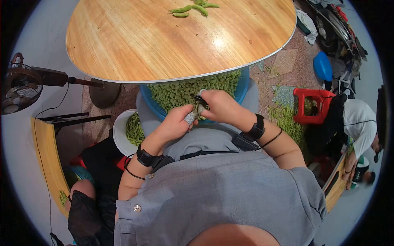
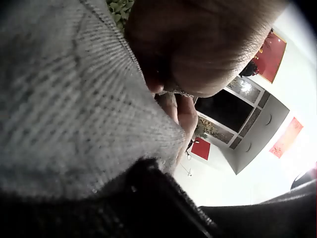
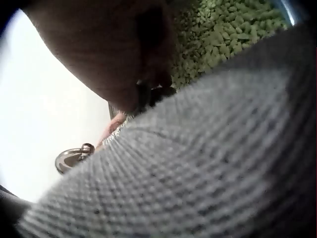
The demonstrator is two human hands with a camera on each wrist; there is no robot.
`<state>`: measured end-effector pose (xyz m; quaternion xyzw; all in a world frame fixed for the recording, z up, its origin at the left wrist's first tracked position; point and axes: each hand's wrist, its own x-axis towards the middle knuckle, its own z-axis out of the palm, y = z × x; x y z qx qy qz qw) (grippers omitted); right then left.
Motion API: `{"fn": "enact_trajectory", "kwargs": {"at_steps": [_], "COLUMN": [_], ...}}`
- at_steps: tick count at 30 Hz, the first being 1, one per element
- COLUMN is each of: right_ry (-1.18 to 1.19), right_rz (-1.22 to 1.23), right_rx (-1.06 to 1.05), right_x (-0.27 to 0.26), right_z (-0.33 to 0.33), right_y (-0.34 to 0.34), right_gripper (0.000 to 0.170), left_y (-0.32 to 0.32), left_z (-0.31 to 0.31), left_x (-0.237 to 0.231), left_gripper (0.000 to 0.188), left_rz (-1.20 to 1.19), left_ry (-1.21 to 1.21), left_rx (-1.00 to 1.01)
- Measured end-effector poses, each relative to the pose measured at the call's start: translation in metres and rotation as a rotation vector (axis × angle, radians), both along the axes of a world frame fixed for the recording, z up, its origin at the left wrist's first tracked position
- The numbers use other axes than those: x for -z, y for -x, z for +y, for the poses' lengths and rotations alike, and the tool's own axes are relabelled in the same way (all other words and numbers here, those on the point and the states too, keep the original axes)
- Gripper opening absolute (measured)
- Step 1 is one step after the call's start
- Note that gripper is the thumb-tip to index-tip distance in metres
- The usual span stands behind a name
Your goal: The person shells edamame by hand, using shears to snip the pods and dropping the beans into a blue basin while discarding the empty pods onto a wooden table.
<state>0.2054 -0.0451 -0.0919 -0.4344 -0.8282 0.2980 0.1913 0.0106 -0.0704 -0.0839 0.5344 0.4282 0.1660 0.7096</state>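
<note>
My two hands meet over a blue basin (image 1: 146,100) heaped with shelled green beans (image 1: 168,96). My right hand (image 1: 222,105) grips a small black tool (image 1: 199,98), its exact kind half hidden by the fingers. Thumb and curled fingers of my left hand (image 1: 174,124) pinch a green bean pod (image 1: 196,110) right beside the tool. Pale grey wrappings cover some fingertips on both hands. In the wrist views, grey cloth and the near palms hide most of the grip.
Several whole pods (image 1: 200,9) lie on the wooden table (image 1: 164,45) ahead. A white bucket (image 1: 119,130) of pods stands at left, near a fan (image 1: 22,88). At right are a red stool (image 1: 312,107), green scraps on the floor and another person (image 1: 359,123).
</note>
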Motion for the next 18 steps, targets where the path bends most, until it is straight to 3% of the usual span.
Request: {"fn": "enact_trajectory", "kwargs": {"at_steps": [3, 6, 9, 10, 12, 14, 17, 18], "right_ry": [0.116, 0.189, 0.37, 0.362, 0.494, 0.487, 0.537, 0.493], "right_rz": [0.071, -0.08, 0.027, 0.021, 0.273, 0.275, 0.331, 0.217], "right_rx": [0.095, 0.2, 0.246, 0.245, 0.186, 0.127, 0.072, 0.097], "right_x": [0.009, 0.019, 0.02, 0.019, 0.02, 0.023, 0.02, 0.016], "right_z": [0.008, 0.021, 0.015, 0.013, 0.01, 0.011, 0.008, 0.008], "right_y": [0.001, -0.013, -0.013, -0.011, -0.005, -0.008, -0.009, -0.007], "right_gripper": [0.022, 0.025, 0.024, 0.024, 0.023, 0.022, 0.021, 0.024], "left_y": [-0.002, 0.005, 0.006, 0.004, 0.001, 0.002, 0.0, 0.001], "left_z": [0.0, -0.001, 0.0, 0.001, 0.008, 0.011, 0.01, 0.01], "left_x": [0.001, 0.014, 0.016, 0.015, 0.014, 0.017, 0.016, 0.021], "left_gripper": [0.017, 0.014, 0.012, 0.013, 0.013, 0.013, 0.01, 0.006], "left_rz": [0.095, -0.036, -0.025, 0.03, 0.077, -0.076, -0.114, -0.138], "left_ry": [-0.046, 0.104, 0.141, 0.114, 0.06, 0.129, 0.132, 0.124], "left_rx": [0.002, -0.16, -0.199, -0.141, -0.085, -0.224, -0.335, -0.336]}}
